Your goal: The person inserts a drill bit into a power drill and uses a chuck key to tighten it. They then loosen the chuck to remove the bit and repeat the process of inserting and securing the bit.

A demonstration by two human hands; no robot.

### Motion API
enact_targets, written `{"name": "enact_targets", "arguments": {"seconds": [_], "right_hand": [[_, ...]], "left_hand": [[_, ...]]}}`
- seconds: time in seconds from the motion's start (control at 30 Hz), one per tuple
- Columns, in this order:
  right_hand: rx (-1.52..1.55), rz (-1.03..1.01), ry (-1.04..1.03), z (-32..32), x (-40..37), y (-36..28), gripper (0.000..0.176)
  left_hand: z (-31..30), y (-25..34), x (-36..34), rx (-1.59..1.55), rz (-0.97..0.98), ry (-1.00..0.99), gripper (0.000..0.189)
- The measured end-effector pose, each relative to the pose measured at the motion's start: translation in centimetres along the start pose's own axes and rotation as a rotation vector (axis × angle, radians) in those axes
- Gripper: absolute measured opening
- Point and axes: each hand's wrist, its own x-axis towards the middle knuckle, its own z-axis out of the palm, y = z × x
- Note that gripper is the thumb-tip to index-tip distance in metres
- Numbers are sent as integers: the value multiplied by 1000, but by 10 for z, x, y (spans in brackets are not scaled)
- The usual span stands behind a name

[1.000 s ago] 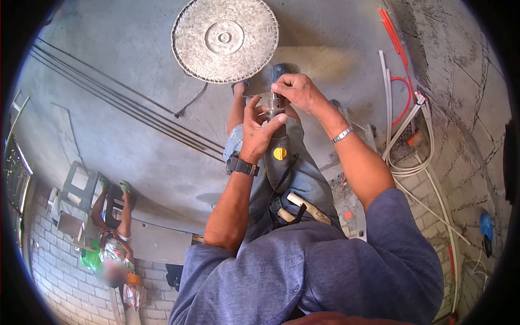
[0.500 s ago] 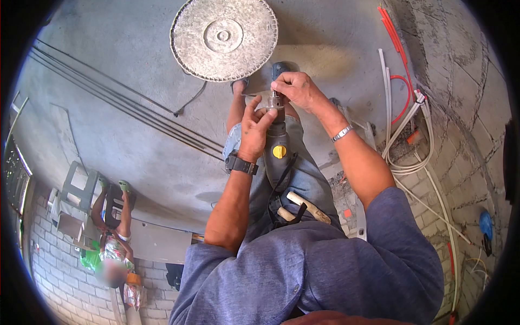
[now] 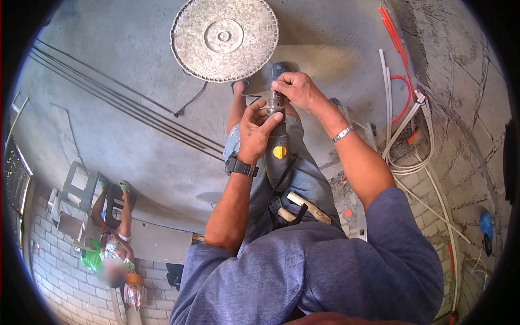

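A grey power drill (image 3: 278, 153) with a yellow knob points away from me, held over my legs. My left hand (image 3: 253, 131) wraps around its neck just below the metal chuck (image 3: 274, 104). My right hand (image 3: 299, 91) pinches the top of the chuck with its fingertips. A watch sits on each wrist. The drill's black cord hangs down toward my waist, beside a wooden-handled tool (image 3: 309, 208) tucked there.
A round dusty fan guard (image 3: 224, 38) lies on the concrete floor ahead. Long steel rods (image 3: 124, 105) run across the floor at left. White and red conduits (image 3: 403, 119) climb the block wall at right. Another person (image 3: 111, 238) sits by a plastic stool at lower left.
My left thumb has shifted slightly on the drill's neck and my right fingers have stayed on the chuck. The drill has barely moved.
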Motion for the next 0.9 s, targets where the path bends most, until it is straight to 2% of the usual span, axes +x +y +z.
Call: {"name": "enact_targets", "arguments": {"seconds": [0.13,0.2,0.27,0.33,0.67,0.87,0.9], "right_hand": [[37,-3,-4,1,1,4,33],[71,7,-24,1,3,6,34],[105,17,-45,1,2,6,35],[285,131,-63,2,-3,-3,35],[377,96,-150,11,-7,-9,38],[471,99,-150,23,-7,-26,51],[519,148,-165,26,-7,-30,57]], "left_hand": [[1,5,-5,15,-45,-61,46],[-1,-1,-5,90,-225,-92,38],[-1,-2,-7,75,-212,-81,35],[-3,-3,-8,101,-195,-82,33],[-11,2,-19,24,-202,-113,28],[-10,7,-23,4,-193,-126,27],[-9,9,-22,56,-198,-122,29]]}}
